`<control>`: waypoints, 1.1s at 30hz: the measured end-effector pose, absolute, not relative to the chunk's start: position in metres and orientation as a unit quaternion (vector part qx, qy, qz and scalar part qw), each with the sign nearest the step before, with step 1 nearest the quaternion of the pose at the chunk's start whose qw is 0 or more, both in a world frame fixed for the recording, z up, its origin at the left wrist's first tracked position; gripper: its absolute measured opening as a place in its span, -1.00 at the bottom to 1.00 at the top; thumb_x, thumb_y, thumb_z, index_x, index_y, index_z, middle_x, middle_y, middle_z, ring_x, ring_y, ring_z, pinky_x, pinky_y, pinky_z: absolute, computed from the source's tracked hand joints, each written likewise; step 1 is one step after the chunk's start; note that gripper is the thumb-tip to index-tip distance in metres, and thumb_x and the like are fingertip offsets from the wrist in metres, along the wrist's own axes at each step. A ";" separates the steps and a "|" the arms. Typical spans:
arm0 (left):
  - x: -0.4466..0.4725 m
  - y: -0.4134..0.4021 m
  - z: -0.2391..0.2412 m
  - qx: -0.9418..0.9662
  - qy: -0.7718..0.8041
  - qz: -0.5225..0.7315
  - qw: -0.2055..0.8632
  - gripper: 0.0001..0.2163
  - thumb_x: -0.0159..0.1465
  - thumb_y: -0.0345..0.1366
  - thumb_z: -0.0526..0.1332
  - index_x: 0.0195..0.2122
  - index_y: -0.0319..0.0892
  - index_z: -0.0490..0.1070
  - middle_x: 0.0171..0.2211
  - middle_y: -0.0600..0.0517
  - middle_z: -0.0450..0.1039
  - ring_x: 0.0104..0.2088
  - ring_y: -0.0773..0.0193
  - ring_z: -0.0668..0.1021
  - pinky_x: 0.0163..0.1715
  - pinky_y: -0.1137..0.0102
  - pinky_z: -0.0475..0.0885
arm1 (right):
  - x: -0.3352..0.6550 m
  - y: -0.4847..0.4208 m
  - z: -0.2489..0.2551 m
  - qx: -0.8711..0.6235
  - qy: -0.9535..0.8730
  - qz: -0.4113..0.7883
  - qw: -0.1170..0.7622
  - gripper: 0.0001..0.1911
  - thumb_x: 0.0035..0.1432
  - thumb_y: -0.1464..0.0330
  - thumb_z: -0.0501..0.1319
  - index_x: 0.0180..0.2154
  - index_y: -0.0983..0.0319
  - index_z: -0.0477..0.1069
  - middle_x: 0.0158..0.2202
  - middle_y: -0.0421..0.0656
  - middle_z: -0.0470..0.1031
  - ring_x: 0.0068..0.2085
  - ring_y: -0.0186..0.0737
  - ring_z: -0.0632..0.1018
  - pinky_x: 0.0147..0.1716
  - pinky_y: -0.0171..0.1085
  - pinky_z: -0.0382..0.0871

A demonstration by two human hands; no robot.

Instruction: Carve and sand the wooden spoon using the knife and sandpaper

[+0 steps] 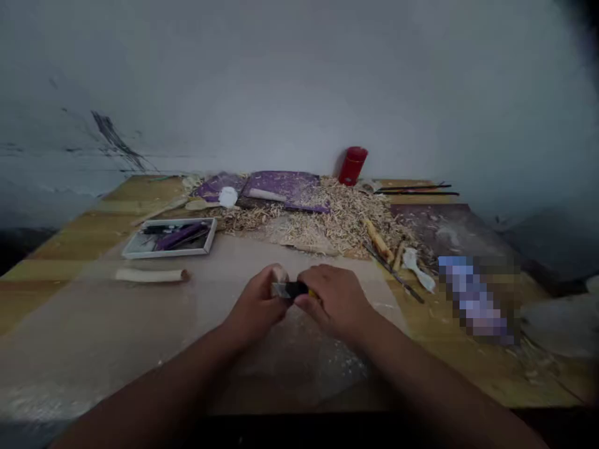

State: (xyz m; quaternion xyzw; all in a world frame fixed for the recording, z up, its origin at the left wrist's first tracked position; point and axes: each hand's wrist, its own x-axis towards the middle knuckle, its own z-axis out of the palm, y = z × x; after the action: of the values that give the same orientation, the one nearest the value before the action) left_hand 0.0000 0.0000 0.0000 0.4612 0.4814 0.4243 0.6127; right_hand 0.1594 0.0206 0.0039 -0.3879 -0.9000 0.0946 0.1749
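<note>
Near the middle of the table, my left hand (pixel 255 305) is closed around a small pale piece of wood (pixel 279 272), most of it hidden by the fingers. My right hand (pixel 337 299) grips a utility knife (pixel 296 290) with a black and yellow body. Its blade points left and lies across the wood, close to my left thumb; whether it is cutting in, I cannot tell. To the left of my hands, a pale peeled stick (pixel 152 275) with a brown end rests on the plastic-covered tabletop (pixel 154 337).
A heap of wood shavings (pixel 346 215) spreads along the back, with purple sheets (pixel 285 184) and a red can (pixel 353 166). At left stands a white tray (pixel 168 254) of tools. A white brush-like object (pixel 418 269), a yellow piece (pixel 378 240) and a blurred-out item (pixel 475 299) lie right.
</note>
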 end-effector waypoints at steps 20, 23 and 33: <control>0.013 -0.010 -0.006 0.361 0.482 0.467 0.647 -0.74 -0.05 -0.43 0.20 -0.57 -0.14 0.02 -0.80 0.30 0.00 -0.78 0.56 0.05 -0.81 0.61 -0.03 | 0.154 0.015 0.004 -0.426 -0.874 -0.047 0.229 -0.60 0.09 0.04 -0.10 -0.39 0.19 0.31 -0.48 -0.16 0.34 -0.40 -0.23 0.28 -0.44 -0.29 -0.02; 0.011 -0.015 -0.006 0.407 0.465 0.475 0.626 -0.76 -0.02 -0.37 0.20 -0.59 -0.16 0.06 -0.78 0.27 0.04 -0.77 0.54 0.11 -0.78 0.59 0.02 | 0.171 0.031 0.005 -0.519 -0.822 -0.052 0.229 -0.59 0.12 0.07 -0.13 -0.42 0.19 0.32 -0.50 -0.15 0.37 -0.42 -0.24 0.32 -0.48 -0.32 -0.02; 0.001 0.004 -0.007 0.506 0.496 0.427 0.562 -0.82 0.05 -0.26 0.14 -0.56 -0.17 0.12 -0.73 0.23 0.10 -0.70 0.48 0.21 -0.68 0.54 0.12 | 0.163 0.029 -0.005 -0.424 -0.855 0.098 0.283 -0.60 0.18 0.14 -0.18 -0.25 0.26 0.27 -0.34 -0.09 0.38 -0.30 -0.22 0.38 -0.37 -0.32 0.14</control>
State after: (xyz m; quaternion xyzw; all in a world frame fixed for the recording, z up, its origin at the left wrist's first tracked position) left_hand 0.0009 0.0038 -0.0073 0.5061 0.4960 0.4271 0.5617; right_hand 0.1628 0.0291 -0.0048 -0.4241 -0.8546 0.0984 0.2829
